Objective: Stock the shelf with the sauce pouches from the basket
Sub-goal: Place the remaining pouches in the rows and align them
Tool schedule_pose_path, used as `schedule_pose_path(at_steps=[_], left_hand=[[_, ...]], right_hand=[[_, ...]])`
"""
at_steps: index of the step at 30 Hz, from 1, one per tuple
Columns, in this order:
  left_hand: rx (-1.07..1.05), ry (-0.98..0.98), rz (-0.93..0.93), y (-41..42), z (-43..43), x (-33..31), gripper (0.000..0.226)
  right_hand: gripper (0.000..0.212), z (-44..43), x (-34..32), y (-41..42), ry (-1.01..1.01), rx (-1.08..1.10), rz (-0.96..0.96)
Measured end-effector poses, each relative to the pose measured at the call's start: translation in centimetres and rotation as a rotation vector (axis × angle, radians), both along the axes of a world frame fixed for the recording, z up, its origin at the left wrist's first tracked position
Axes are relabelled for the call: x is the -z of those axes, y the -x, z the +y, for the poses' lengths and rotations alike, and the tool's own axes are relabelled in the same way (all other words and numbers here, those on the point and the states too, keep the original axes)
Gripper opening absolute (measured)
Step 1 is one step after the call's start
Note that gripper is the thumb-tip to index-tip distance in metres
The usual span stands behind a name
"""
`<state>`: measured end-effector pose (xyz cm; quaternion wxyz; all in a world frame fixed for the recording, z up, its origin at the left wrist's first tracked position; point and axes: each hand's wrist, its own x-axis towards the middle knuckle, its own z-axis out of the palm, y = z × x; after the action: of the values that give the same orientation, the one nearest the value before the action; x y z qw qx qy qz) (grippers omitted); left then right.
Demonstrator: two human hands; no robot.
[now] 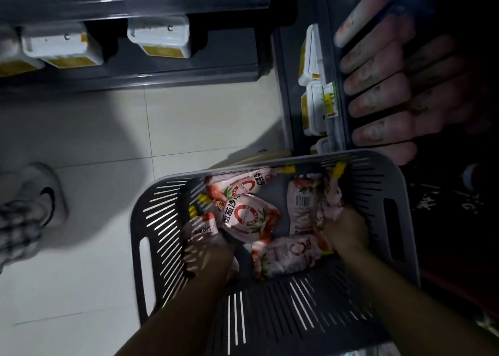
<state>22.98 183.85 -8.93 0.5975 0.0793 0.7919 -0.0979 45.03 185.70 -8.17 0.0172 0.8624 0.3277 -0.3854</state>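
The grey slotted basket point(162, 220) is sitting on pale floor point(202, 129), its far rim just beside the shelf point(286, 85), with open tiles lying to its left. Inside, pink-white sauce pouches point(251, 218) with red rings are lying heaped, the left hand point(213, 258) gripping one and the right hand point(347, 231) gripping another.

Inside the grey basket point(151, 220), the left hand point(213, 258) grips 1 sauce pouch point(202, 228) and the right hand point(347, 231) grips a 2nd pouch point(331, 201) — more pouches point(248, 218) lie between them.

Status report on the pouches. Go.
Left hand grips a pouch in the basket. Right hand grips a second pouch. Loose pouches lie between. No obstruction seen.
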Motion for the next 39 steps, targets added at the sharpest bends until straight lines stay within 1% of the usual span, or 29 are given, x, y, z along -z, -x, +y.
schedule_pose_path(at_steps=[1,2,3,4,5,7,8,11,12,14,15,16,17,18,21,23,25,27,28,29,31,32,35,39], left_hand=[[0.050,0.002,0.040,0.2,-0.3,0.5,0.085],[0.061,-0.038,0.066,0.8,-0.7,1.1,0.098],[0.005,-0.029,0.055,1.2,-1.3,2.1,0.096],[-0.098,-0.049,0.016,1.4,-1.4,1.8,0.082],[-0.198,-0.045,0.008,1.3,-0.7,0.0,0.066],[-0.324,-0.085,-0.074,1.4,-0.1,-1.5,0.031],[-0.376,-0.109,-0.113,1.6,-0.2,-1.6,0.022],[-0.547,-0.113,-0.172,2.5,-0.1,-2.6,0.023],[-0.596,-0.124,-0.206,3.0,-0.1,-2.7,0.029],[-0.649,-0.152,-0.305,3.5,0.1,-3.6,0.055],[-0.657,-0.165,-0.364,3.6,0.2,-3.9,0.066],[-0.647,-0.180,-0.416,3.5,0.3,-4.5,0.072],[-0.637,-0.194,-0.488,3.5,0.6,-5.5,0.070],[-0.620,-0.206,-0.554,3.5,0.9,-6.6,0.064],[-0.477,-0.239,-0.744,3.9,1.7,-10.2,0.035],[-0.410,-0.259,-0.836,4.3,1.7,-12.2,0.030],[-0.348,-0.311,-0.854,4.6,1.5,-14.2,0.032],[-0.324,-0.359,-0.847,4.6,1.4,-16.3,0.053],[-0.326,-0.393,-0.826,4.6,1.5,-17.4,0.059],[-0.331,-0.434,-0.813,4.5,1.6,-18.6,0.054],[-0.350,-0.520,-0.789,4.1,2.2,-21.3,0.033],[-0.362,-0.558,-0.780,3.9,2.6,-22.8,0.027],[-0.346,-0.669,-0.809,3.6,4.1,-26.8,0.026],[-0.301,-0.734,-0.872,3.3,5.7,-32.5,0.023]], right_hand=[[0.026,-0.1,-0.2,-0.1,-0.016,0.034,0.049],[0.032,-0.2,-0.6,0.0,-0.025,0.069,0.104],[0.038,-0.2,-1.0,0.1,-0.047,0.109,0.183],[0.039,-0.1,-1.8,0.4,-0.068,0.151,0.282],[0.038,-0.1,-2.4,0.6,-0.087,0.204,0.405],[0.034,0.1,-3.9,1.2,-0.061,0.304,0.628],[0.033,0.2,-4.7,1.6,-0.035,0.357,0.714],[0.030,0.2,-6.0,2.8,0.026,0.485,0.874],[0.031,0.2,-6.3,3.4,0.044,0.509,0.901],[0.030,-0.1,-6.8,4.4,0.079,0.519,0.907],[0.028,-0.2,-7.2,4.9,0.094,0.513,0.905],[0.025,-0.3,-7.7,5.3,0.110,0.515,0.913],[0.023,-0.5,-8.2,5.6,0.121,0.522,0.937],[0.023,-0.5,-9.0,5.8,0.127,0.532,0.972],[0.034,-0.6,-11.2,6.0,0.083,0.553,1.043],[0.040,-0.7,-12.7,5.9,0.029,0.562,1.066],[0.038,-0.7,-14.4,5.6,-0.017,0.555,1.079],[0.028,-0.6,-16.2,4.9,-0.067,0.540,1.083],[0.027,-0.4,-17.2,4.7,-0.096,0.517,1.091],[0.029,-0.2,-18.2,4.4,-0.122,0.487,1.103],[0.034,0.3,-20.4,4.0,-0.157,0.451,1.134],[0.035,0.6,-21.6,3.7,-0.172,0.444,1.153],[0.035,1.9,-25.5,3.4,-0.240,0.384,1.163],[0.029,3.2,-31.2,3.5,-0.376,0.304,1.185]])
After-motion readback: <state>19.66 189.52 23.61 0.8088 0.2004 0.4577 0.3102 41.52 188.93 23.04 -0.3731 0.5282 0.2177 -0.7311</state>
